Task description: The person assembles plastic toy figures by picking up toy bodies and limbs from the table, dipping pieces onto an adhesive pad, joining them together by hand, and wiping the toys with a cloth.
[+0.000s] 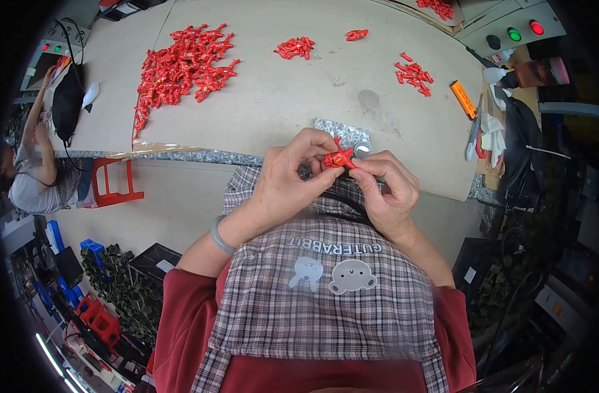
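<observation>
A small glossy red plastic figure (339, 159) with gold marks is pinched between both my hands, just over the table's near edge. My left hand (291, 169) grips its left side with thumb and forefinger. On the other side, my right hand (390, 191) holds it between thumb and fingertips. My fingers hide part of its shape. Right behind the figure lie a speckled grey slab (342, 128) and a small round silvery piece (362, 149).
A large heap of red figures (185, 65) covers the table's left part; smaller groups (294, 48) and loose red pieces (414, 77) lie farther right. An orange-handled tool (464, 99), a bottle (538, 72) and a button box (515, 33) stand right. Another person (40, 164) works at far left.
</observation>
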`<move>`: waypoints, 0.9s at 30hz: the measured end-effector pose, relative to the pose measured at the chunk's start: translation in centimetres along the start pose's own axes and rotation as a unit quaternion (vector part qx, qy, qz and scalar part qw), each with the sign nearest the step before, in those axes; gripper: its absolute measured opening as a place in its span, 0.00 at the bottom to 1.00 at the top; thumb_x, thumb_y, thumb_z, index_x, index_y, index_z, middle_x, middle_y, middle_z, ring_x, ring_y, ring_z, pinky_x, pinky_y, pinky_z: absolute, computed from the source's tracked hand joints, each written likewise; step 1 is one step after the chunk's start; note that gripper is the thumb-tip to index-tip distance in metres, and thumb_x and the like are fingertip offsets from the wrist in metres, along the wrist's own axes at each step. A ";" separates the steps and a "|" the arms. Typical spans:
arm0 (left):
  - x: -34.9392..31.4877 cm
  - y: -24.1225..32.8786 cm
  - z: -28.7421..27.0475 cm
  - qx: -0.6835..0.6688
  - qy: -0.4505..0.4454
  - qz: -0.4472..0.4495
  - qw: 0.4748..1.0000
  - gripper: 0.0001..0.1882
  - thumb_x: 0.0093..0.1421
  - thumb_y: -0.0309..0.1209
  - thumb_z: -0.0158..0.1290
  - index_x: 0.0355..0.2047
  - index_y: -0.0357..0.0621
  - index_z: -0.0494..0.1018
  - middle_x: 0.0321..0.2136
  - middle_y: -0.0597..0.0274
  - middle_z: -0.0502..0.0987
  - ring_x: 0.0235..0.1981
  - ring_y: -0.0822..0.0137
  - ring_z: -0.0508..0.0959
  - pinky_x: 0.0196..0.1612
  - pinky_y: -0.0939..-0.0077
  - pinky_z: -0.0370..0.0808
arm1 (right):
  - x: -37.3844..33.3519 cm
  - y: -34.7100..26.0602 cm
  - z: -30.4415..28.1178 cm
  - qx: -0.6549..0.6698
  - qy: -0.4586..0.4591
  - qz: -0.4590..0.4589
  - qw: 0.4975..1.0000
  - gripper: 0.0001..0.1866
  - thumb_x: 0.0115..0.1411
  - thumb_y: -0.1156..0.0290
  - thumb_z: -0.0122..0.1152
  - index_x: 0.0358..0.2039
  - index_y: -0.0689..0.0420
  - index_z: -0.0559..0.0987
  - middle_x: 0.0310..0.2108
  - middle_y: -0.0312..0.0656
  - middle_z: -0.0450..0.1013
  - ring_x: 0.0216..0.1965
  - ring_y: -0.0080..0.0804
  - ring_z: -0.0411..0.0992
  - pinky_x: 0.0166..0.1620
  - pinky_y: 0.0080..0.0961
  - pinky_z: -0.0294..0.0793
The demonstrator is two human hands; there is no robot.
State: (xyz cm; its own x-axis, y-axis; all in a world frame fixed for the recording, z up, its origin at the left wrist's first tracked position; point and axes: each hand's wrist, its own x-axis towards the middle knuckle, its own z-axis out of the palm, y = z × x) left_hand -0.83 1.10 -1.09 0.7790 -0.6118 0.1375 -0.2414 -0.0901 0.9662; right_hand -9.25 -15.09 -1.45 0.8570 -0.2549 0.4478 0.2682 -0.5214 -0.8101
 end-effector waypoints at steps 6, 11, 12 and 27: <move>0.0 0.1 0.0 -0.002 0.005 0.002 1.000 0.17 0.54 0.22 0.62 0.42 0.39 0.69 0.31 0.62 0.82 0.23 0.77 0.77 0.27 0.84 0.74 | 0.2 0.1 -0.3 0.010 -0.020 0.010 1.000 0.07 0.49 0.82 0.70 0.29 0.63 0.80 0.26 0.43 0.77 0.25 0.29 0.76 0.26 0.22 0.73; 0.0 -0.1 0.0 -0.087 -0.004 -0.060 0.994 0.16 0.54 0.21 0.61 0.41 0.39 0.69 0.30 0.62 0.82 0.25 0.80 0.77 0.28 0.85 0.73 | 0.7 -0.4 -0.5 0.014 -0.026 0.050 0.998 0.08 0.49 0.80 0.71 0.30 0.62 0.80 0.27 0.41 0.76 0.26 0.24 0.75 0.26 0.20 0.73; 0.1 0.0 -0.1 -0.080 -0.009 -0.058 0.995 0.16 0.54 0.21 0.61 0.41 0.38 0.69 0.30 0.62 0.82 0.26 0.81 0.77 0.28 0.85 0.73 | 0.7 -0.4 -0.5 0.003 -0.028 0.063 0.998 0.09 0.49 0.79 0.72 0.30 0.62 0.80 0.26 0.40 0.75 0.25 0.23 0.74 0.26 0.19 0.73; 0.4 -0.7 -1.2 -0.359 -0.089 -0.212 0.905 0.13 0.63 0.25 0.54 0.44 0.45 0.63 0.29 0.61 0.79 0.26 0.79 0.75 0.27 0.88 0.68 | 2.2 0.3 -1.9 0.106 -0.124 0.082 0.983 0.32 0.41 0.68 0.78 0.50 0.56 0.78 0.47 0.42 0.73 0.43 0.31 0.73 0.42 0.26 0.73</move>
State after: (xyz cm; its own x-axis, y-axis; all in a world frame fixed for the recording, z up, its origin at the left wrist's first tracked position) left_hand 0.32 1.90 -1.40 0.5930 -0.7643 -0.2535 0.5452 0.1494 0.8249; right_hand -8.16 -17.35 0.02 0.9701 -0.1010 0.2208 0.1815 -0.3020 -0.9359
